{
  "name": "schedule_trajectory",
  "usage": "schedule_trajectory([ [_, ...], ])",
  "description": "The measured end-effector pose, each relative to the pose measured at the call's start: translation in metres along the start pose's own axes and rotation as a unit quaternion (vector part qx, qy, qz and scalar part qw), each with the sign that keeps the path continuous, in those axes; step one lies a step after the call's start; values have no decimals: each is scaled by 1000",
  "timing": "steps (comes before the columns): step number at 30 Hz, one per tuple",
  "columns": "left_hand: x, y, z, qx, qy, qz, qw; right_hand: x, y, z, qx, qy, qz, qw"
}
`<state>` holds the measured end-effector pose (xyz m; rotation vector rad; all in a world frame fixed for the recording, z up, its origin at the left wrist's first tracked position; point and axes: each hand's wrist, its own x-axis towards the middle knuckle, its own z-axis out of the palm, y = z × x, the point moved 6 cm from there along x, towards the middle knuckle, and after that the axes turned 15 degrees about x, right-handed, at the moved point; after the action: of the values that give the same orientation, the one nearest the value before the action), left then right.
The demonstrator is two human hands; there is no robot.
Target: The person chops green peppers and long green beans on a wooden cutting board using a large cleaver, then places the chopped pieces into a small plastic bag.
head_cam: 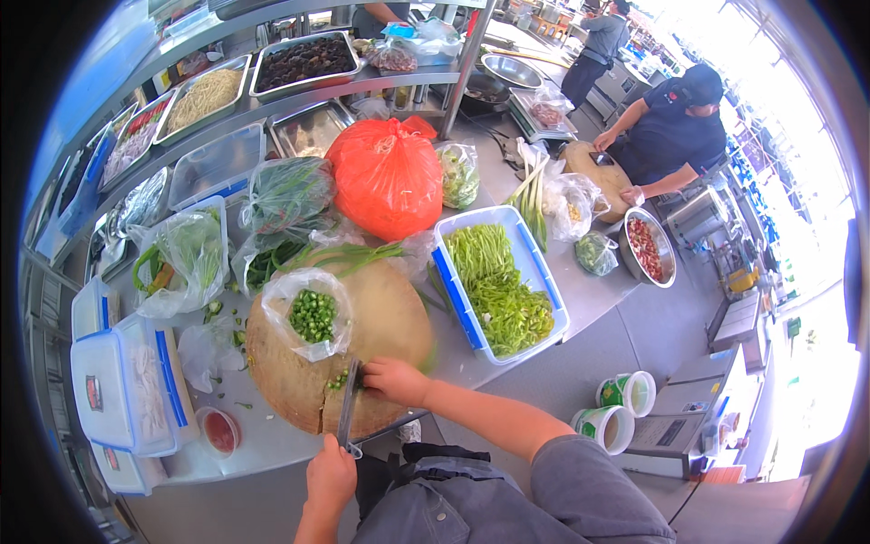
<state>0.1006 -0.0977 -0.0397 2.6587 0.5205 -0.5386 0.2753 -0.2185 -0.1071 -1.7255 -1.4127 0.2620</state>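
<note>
My left hand (331, 474) grips the handle of a kitchen knife (349, 401) at the near edge of a round wooden chopping block (391, 319). The blade stands on edge, pointing away from me. Close against its right side, my right hand (394, 381) rests with curled fingers; whatever lies under them is hidden. A few chopped green pepper pieces (338, 381) lie just left of the blade. Farther back on the block, an open clear plastic bag (275, 299) holds a pile of chopped green pepper (312, 315). A crack runs through the block's near side.
Right of the block stands a plastic box (559, 309) of sliced green vegetable. Lidded boxes (115, 394) and a cup of red sauce (221, 433) are at left. Behind sit a red bag (387, 180) and a tray shelf (380, 80). A co-worker (669, 129) stands across the table.
</note>
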Motion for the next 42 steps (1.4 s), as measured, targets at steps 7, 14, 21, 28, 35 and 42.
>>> schedule_trajectory([
  [7, 11, -5, 6, -23, 34, -14, 999, -8, -3, -5, -11, -13, -28, 999],
  [14, 2, -1, -15, 5, 25, -4, 1000, -13, 3, -1, -10, -11, -15, 1000],
  [21, 2, 6, 15, 18, 21, 19, 999, -10, 1, -1, -3, -15, -20, 1000],
  [28, 14, 0, 14, 18, 7, 0, 1000, -11, -2, -3, 4, -8, -43, 999],
  [35, 15, -3, 3, -17, 23, -3, 1000, -13, -5, -3, -27, -18, -37, 999],
  [42, -4, 13, -6, 6, -2, 24, 1000, -17, 0, -3, -19, -35, -12, 999],
])
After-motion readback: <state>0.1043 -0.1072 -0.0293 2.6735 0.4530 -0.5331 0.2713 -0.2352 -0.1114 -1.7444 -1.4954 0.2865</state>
